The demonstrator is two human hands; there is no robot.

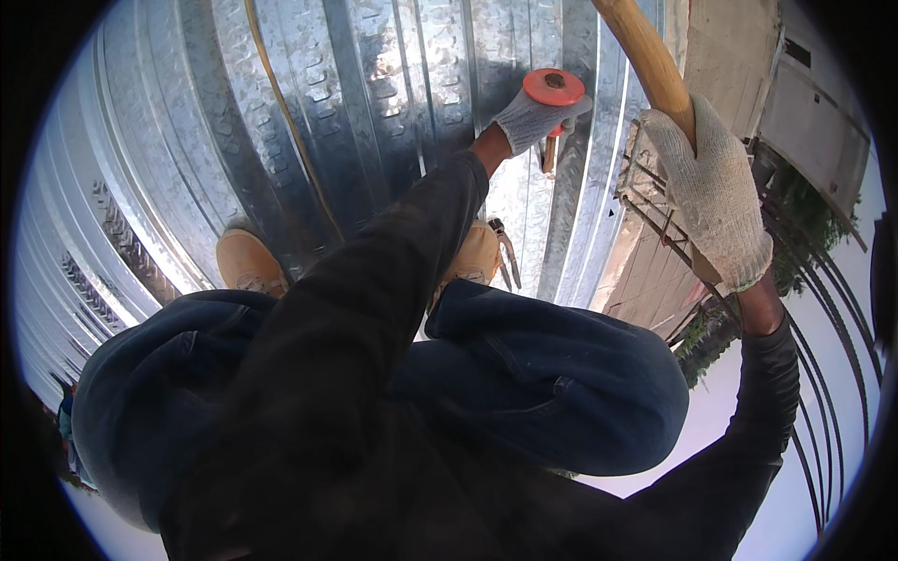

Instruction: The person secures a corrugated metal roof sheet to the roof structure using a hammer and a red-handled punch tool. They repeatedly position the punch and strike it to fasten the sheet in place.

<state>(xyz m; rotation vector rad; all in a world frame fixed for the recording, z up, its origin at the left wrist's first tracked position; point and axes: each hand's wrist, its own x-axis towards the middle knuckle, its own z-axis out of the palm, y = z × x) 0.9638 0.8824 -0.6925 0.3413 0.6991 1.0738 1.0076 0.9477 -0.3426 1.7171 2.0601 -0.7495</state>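
Observation:
My gloved left hand (526,122) is closed on a red-guarded chisel (555,87), held above the corrugated metal deck (383,84) with its shaft showing below my fingers. My gloved right hand (706,201) grips a long wooden handle (645,51) that runs up out of view, so the tool's head is hidden. Steel pliers or a similar tool (508,257) lie beside my right boot (472,252), under and right of my left hand.
A yellow line (290,122) crosses the deck at left, near my left boot (251,262). Past the deck's right edge are steel rebar cages (655,210), long bent bars (832,309), a concrete structure (795,93) and greenery. A partly seen person (67,421) is at the far left.

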